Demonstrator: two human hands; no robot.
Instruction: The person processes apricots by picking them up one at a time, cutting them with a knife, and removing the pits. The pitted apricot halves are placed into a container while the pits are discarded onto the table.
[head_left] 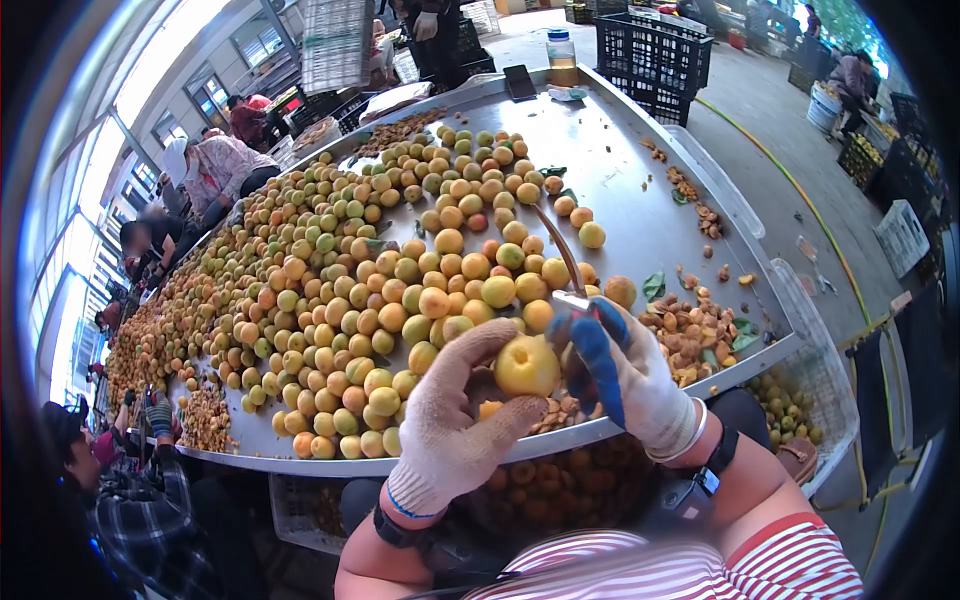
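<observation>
My left hand (450,420), in a tan and white knit glove, is wrapped round a yellow apricot (527,366) with a hollow at its top. Close on its right, my right hand (635,375) wears a white glove with blue fingers. It grips a curved knife (566,250), whose thin pointed blade rises away from me over the table. The handle is mostly hidden in the fingers. Both hands are above the near rim of a metal table (620,170), beside many loose apricots (370,310).
Brown pits and scraps (690,335) are heaped right of my hands. Below the rim stands a crate of green-brown fruit (785,410). A jar (561,55) and a phone (519,83) rest at the far end. A person in plaid (150,520) sits at the left.
</observation>
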